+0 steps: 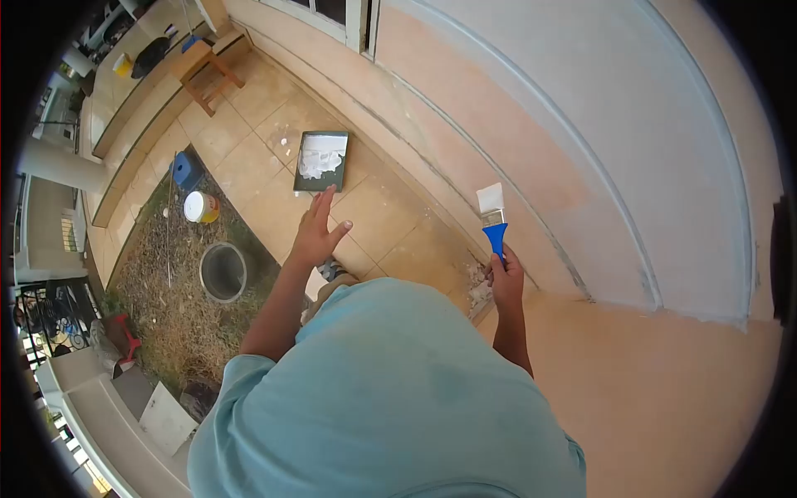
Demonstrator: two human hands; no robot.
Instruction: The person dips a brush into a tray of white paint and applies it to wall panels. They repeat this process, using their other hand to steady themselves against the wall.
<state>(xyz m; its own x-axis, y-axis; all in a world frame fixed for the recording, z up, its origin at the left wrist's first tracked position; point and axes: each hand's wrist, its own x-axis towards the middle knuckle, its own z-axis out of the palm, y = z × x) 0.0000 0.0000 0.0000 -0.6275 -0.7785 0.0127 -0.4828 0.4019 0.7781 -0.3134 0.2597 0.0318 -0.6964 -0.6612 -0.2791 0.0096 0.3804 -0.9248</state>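
Right of centre, the paintbrush [493, 219] looks light — stiff blue handle [496, 238], probably soft, slick bristles [491, 198] — best held where the right hand [506, 280] clamps its handle; left hand [317, 234] empty, fingers apart.

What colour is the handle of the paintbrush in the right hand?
The paintbrush handle is blue, shown best in the head view.

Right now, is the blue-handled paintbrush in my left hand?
No, your right hand grips the blue-handled paintbrush, while your left hand is open and holds nothing.
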